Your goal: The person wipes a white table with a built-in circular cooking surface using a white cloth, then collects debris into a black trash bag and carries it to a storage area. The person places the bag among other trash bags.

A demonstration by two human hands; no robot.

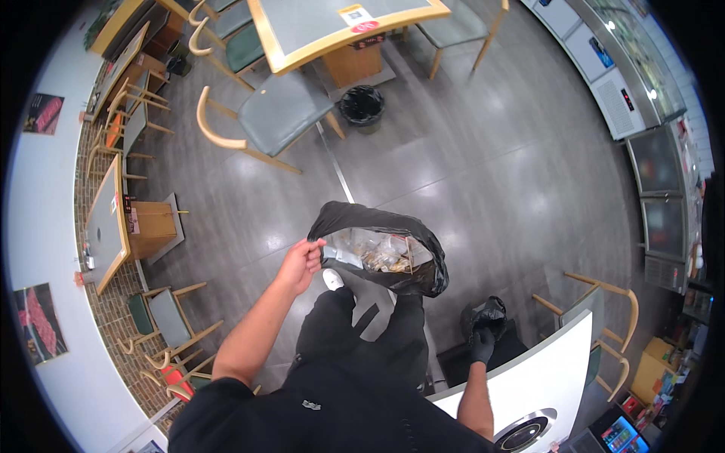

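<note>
My left hand [299,263], bare, pinches the left rim of a large black plastic bag [376,214]. The bag hangs open in front of my legs, and crumpled clear plastic and mixed waste [391,253] show inside. Down at the right, my right hand [482,345] wears a black glove and is closed on a smaller black plastic bag [491,312]. Whether that bag lines a bin cannot be made out, since dark shapes lie behind it.
A white table [544,368] with a round inset is close on my right. Ahead are a chair [286,110], a lined waste bin [362,107] and a wood-edged table [317,34]. Tables and chairs line the left wall; refrigerated cabinets [662,181] stand on the right.
</note>
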